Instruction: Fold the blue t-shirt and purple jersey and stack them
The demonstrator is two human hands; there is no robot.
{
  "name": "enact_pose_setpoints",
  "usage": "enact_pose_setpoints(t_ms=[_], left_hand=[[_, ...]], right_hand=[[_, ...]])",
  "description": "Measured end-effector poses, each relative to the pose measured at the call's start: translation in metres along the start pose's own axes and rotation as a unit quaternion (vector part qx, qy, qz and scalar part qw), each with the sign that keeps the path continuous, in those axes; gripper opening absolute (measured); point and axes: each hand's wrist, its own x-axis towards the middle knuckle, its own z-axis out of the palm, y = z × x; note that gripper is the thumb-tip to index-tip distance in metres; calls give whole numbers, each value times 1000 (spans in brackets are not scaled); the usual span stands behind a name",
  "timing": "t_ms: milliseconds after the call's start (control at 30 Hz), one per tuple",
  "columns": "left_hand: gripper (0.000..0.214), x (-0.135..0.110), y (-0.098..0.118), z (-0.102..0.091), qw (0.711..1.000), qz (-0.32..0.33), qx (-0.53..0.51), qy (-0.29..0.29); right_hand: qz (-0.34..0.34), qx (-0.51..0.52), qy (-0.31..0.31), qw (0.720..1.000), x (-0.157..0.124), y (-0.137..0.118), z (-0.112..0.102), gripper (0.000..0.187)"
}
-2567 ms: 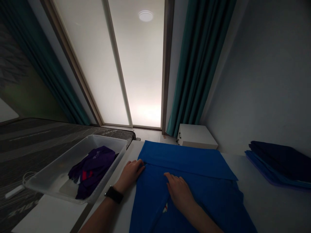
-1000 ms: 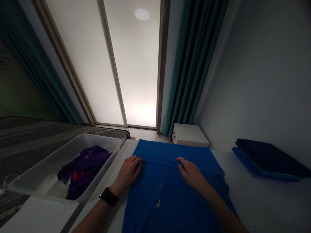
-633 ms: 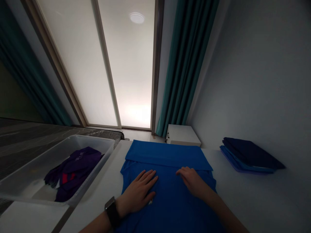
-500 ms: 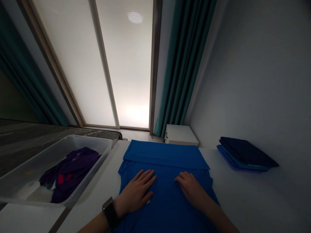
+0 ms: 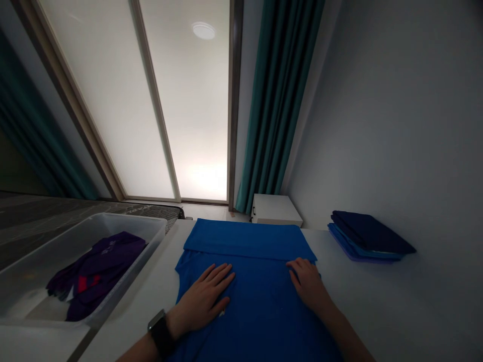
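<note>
A bright blue garment (image 5: 249, 241) lies spread on the white table (image 5: 377, 311), its far edge folded back toward me into a band. My left hand (image 5: 204, 299), with a dark watch on the wrist, lies flat on the cloth with fingers stretched out, near a small logo. My right hand (image 5: 307, 281) rests on the garment's right side just below the folded band, fingers lightly curved and flat on the fabric. Neither hand grips anything.
A clear plastic bin (image 5: 124, 223) at the left holds a purple garment (image 5: 98, 266) with red trim. Folded dark blue clothes (image 5: 368, 236) are stacked at the right by the wall. A small white cabinet (image 5: 275, 211), teal curtains and a bright frosted window stand beyond the table.
My left hand moved from the fold's left corner to lie flat on the cloth. My right hand slid rightward along the fold to the garment's right edge. The view shifted right.
</note>
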Motion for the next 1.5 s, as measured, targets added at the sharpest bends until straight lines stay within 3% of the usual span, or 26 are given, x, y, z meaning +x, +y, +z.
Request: enact_pose_setpoints(t_ms=[167, 333, 467, 700, 933, 1067, 1233, 1367, 1500], left_hand=[[55, -5, 20, -11, 999, -36, -2, 22], [43, -20, 38, -15, 997, -83, -3, -7], [51, -37, 41, -17, 995, -101, -5, -19], [84, -79, 39, -22, 997, -67, -11, -23], [75, -93, 39, -25, 1000, -25, -2, -16], [73, -95, 40, -31, 1000, -8, 7, -16], [61, -80, 28, -38, 1000, -13, 18, 12], [56, -44, 18, -32, 998, -20, 14, 60], [55, -6, 16, -22, 1000, 6, -8, 29]], right_hand=[[-42, 46, -18, 998, -7, -16, 2, 30], [-50, 60, -34, 996, -10, -29, 5, 30], [-60, 57, -32, 996, -11, -30, 10, 30], [-64, 42, -32, 997, -12, -27, 15, 31], [-59, 30, -101, 993, -29, -45, 19, 54], [-64, 25, -143, 987, -34, -51, 15, 57], [-39, 46, -133, 989, -16, -33, 10, 59], [-17, -4, -69, 997, 7, -8, 11, 56], [-38, 4, -40, 998, 13, -6, 4, 43]])
